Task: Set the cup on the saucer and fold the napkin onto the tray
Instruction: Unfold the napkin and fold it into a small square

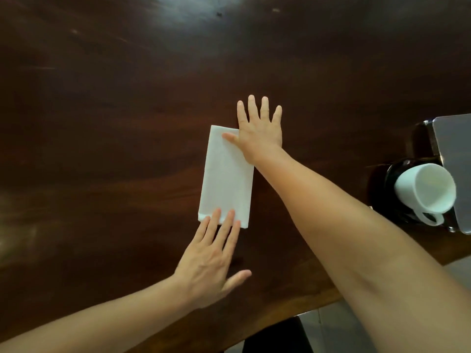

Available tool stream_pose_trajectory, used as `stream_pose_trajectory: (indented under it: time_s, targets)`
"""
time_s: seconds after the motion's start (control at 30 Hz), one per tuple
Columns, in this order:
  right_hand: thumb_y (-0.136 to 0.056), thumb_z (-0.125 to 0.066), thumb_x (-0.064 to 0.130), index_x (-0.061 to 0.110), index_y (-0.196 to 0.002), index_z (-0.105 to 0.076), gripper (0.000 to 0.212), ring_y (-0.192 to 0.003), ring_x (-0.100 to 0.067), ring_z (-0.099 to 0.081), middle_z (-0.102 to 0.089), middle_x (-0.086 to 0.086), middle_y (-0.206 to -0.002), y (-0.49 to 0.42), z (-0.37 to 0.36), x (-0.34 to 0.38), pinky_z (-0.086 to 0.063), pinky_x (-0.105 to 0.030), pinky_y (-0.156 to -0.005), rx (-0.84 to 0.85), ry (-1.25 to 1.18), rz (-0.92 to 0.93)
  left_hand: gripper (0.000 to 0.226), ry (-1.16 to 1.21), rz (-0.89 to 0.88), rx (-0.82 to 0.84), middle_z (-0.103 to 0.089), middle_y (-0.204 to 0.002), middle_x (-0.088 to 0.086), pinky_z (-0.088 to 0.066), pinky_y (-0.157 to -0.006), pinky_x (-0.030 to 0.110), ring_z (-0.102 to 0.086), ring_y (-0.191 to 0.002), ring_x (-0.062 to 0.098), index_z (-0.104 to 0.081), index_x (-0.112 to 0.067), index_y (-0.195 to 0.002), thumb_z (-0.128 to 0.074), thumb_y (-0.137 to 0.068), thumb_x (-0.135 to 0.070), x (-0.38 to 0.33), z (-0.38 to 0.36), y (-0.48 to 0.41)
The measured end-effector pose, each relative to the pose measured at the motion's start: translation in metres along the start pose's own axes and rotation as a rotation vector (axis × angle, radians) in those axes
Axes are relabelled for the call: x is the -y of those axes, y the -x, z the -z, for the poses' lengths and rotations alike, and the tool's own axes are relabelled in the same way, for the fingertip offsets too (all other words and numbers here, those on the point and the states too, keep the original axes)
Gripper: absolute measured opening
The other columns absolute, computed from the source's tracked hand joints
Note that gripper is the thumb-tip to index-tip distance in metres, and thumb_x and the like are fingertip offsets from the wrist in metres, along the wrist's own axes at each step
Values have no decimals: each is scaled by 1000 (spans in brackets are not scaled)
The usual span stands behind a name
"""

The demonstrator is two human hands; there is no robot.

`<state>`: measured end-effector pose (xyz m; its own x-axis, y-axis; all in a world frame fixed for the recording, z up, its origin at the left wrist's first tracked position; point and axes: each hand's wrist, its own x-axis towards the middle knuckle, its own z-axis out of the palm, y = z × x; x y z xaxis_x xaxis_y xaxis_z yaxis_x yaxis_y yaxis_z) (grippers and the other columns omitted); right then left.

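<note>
Fingers (219, 225) of your left hand (209, 266) lie spread flat on the lower end of one folded white napkin (225, 179) at frame centre; your right hand (260, 131), splayed wide, presses its upper right corner. One white cup (428, 191) sits on one dark saucer (387, 194) at right, on a grey tray (456, 149).

Showing, by count:

- One napkin (225, 174), white, folded into a single rectangle, lying on the bench (114, 98).
- One cup (428, 191), white, with one handle.
- One saucer (390, 184), dark, sitting beneath the cup.
- One tray (453, 154), grey, cut off by the right edge.
- Two hands appearing: one left hand (209, 263), one right hand (260, 131), each spreading flat with all five digits extended.
- One bench carrying all of the above.
</note>
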<state>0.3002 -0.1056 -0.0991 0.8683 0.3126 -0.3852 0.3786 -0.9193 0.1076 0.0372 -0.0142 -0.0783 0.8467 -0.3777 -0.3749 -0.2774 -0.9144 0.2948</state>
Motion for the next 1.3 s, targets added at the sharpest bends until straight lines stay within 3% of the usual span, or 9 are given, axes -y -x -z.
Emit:
stream_pose_trajectory:
  time_s: [0.1,0.2,0.37,0.57,0.8,0.87,1.03,1.13,1.3]
  targets:
    - [-97,-42,62,19,-157,-19,78,-151,-40,-13,-12,-13,-167,15,8,-2,-24,-57,-117,-5,-205,-2,64,90,-52,-64,-54,-148,12,-49,-103,47,-56,-127,38,-55,-10,-142,-41,-100,-55,23,26,-9]
    - [-89,-69,47,16,-143,-45,67,-139,-35,-29,-29,-10,-157,27,17,-10,-42,-49,-102,18,-324,37,39,356,116,-175,-60,-132,9,-50,-95,43,-61,-109,32,-59,-10,-134,-59,-99,-28,56,60,-41]
    - [-84,-72,9,12,-131,-49,52,-116,-31,-47,-41,-10,-134,34,27,-8,-51,-41,-80,53,-429,4,79,354,277,-192,-29,-161,5,-39,-116,44,-37,-142,30,-32,-17,-156,-74,-89,-13,99,92,-104]
    - [-88,-62,4,12,-125,-48,40,-117,-31,-45,-49,-13,-124,35,25,2,-40,-36,-76,16,-421,-56,112,222,210,-44,-25,-162,3,-41,-100,39,-32,-132,36,-5,-25,-162,-77,-78,-5,106,100,-143]
    - [-83,-72,3,15,-135,-45,60,-120,-29,-40,-41,-11,-134,33,19,0,-49,-36,-77,14,-439,-30,137,-151,174,137,-31,-147,9,-51,-94,43,-35,-127,34,-4,-17,-160,-93,-60,-43,105,119,-167]
    - [-83,-74,9,14,-132,-48,56,-119,-28,-40,-42,-11,-133,33,16,-3,-48,-35,-76,17,-397,18,131,-184,152,142,-34,-145,9,-49,-96,45,-37,-127,34,-11,-15,-159,-91,-60,-48,106,118,-166]
    - [-67,-92,31,15,-142,-39,93,-125,-29,-40,-43,-9,-134,39,12,-5,-50,-40,-89,126,-292,118,99,-205,115,73,-42,-125,9,-44,-81,38,-40,-110,28,-44,-14,-135,-90,-56,-53,107,117,-158]
    - [-72,-86,16,15,-131,-49,69,-115,-28,-52,-54,-7,-122,45,14,-4,-55,-43,-87,80,-395,114,83,-165,88,23,-44,-116,9,-48,-72,37,-38,-99,24,-48,-11,-117,-92,-56,-46,105,122,-151]
    - [-88,-67,6,13,-98,-65,13,-87,-24,-58,-55,-2,-92,72,23,-7,-48,-34,-64,-147,-440,182,39,-19,44,-191,-60,-91,4,-54,-62,45,-62,-77,29,-47,-14,-105,-74,-78,-5,92,117,-124]
